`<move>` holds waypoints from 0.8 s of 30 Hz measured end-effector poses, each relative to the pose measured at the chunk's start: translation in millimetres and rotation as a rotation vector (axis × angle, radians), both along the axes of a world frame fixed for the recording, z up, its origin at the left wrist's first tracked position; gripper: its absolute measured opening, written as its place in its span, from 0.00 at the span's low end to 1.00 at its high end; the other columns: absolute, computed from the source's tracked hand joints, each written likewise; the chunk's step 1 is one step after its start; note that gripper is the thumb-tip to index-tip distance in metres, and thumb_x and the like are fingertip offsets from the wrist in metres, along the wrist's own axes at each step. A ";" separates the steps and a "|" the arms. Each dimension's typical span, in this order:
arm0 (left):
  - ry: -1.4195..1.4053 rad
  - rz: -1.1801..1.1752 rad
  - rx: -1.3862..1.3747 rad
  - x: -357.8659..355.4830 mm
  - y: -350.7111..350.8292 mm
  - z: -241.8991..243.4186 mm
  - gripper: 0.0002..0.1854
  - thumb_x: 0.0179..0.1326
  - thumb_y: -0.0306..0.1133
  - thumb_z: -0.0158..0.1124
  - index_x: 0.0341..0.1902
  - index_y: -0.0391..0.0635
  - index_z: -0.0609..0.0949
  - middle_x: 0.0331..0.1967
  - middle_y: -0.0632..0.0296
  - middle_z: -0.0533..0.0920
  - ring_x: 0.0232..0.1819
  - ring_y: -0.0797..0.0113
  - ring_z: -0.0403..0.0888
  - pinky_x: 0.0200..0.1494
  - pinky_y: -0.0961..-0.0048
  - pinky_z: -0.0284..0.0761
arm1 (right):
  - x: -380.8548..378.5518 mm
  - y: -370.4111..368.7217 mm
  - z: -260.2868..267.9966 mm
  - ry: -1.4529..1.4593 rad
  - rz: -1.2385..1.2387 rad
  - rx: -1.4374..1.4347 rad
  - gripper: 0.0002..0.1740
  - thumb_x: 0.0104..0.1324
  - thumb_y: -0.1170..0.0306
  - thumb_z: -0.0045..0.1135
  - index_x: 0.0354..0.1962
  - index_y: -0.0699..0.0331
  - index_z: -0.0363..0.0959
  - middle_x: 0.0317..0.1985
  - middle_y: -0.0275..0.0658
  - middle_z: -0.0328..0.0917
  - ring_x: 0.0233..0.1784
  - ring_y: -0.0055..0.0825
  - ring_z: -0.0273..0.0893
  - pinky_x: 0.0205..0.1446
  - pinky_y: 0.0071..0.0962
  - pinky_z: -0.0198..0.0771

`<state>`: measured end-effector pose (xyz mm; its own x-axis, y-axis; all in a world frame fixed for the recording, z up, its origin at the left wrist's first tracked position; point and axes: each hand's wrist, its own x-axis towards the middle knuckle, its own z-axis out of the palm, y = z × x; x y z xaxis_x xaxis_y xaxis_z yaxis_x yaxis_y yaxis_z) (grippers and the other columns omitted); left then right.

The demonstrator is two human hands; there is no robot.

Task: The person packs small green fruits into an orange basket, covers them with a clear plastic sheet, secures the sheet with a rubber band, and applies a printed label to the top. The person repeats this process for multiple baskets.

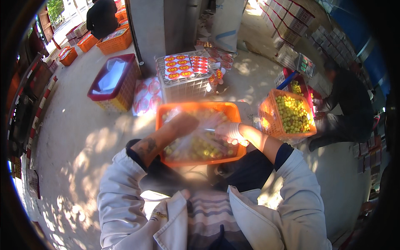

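Note:
An orange plastic crate [239,120] stands before my knees. Inside it, a clear plastic bag [204,140] covers many small yellow-green round fruits [215,153], its folds drawn together towards the middle. My left hand [186,124], blurred by motion, is curled over the left part of the bag; its fingertips and what they hold are not clear. Over the right part, my right hand [225,131] is closed on a thin, shiny, pale strip [208,129] that points left; what it is cannot be made out. A pale band [236,130] circles the right wrist.
An upturned crate [184,89] ahead carries sticker sheets [178,67]. Left of it stands a crate with a dark-red rim [132,62]. A fruit-filled orange crate [272,103] stands right, beside a crouching person [350,103] and a scale [304,65]. Another person [101,18] is at the upper left.

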<state>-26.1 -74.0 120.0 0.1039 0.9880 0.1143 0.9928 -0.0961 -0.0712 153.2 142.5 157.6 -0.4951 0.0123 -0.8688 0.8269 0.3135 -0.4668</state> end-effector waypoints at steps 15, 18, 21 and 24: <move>-0.719 0.338 0.059 41.1 -9.2 -55.2 0.24 0.58 0.58 0.62 0.52 0.59 0.81 0.44 0.58 0.84 0.42 0.52 0.85 0.43 0.54 0.79 | -32.5 -42.4 100.1 -0.347 1.142 0.938 0.21 0.71 0.59 0.50 0.54 0.60 0.78 0.50 0.50 0.82 0.53 0.49 0.82 0.53 0.43 0.79; -0.807 0.496 0.019 53.9 8.2 -66.1 0.20 0.57 0.55 0.64 0.48 0.61 0.83 0.48 0.60 0.84 0.45 0.54 0.85 0.45 0.57 0.81 | -22.2 -71.3 122.9 -0.289 1.180 0.779 0.22 0.71 0.56 0.49 0.52 0.63 0.79 0.49 0.52 0.82 0.52 0.50 0.81 0.52 0.44 0.79; -0.916 0.510 0.102 67.1 24.7 -82.5 0.16 0.57 0.47 0.65 0.48 0.61 0.84 0.47 0.59 0.84 0.46 0.55 0.85 0.47 0.59 0.80 | -19.0 -58.8 127.1 -0.136 1.052 0.722 0.21 0.71 0.56 0.48 0.46 0.64 0.80 0.44 0.54 0.83 0.49 0.51 0.82 0.48 0.45 0.79; -1.014 0.392 0.443 71.3 35.2 -94.2 0.11 0.57 0.35 0.64 0.44 0.55 0.87 0.45 0.57 0.86 0.46 0.54 0.84 0.49 0.61 0.79 | -21.1 -29.5 114.7 -0.086 0.857 0.927 0.20 0.71 0.56 0.48 0.41 0.64 0.80 0.40 0.55 0.83 0.45 0.53 0.83 0.46 0.48 0.78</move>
<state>45.2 -38.9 25.8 -0.5352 0.7851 0.3118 0.5705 0.0638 0.8188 132.1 113.0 272.3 -0.5885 0.3358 -0.7355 0.2136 0.9419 0.2592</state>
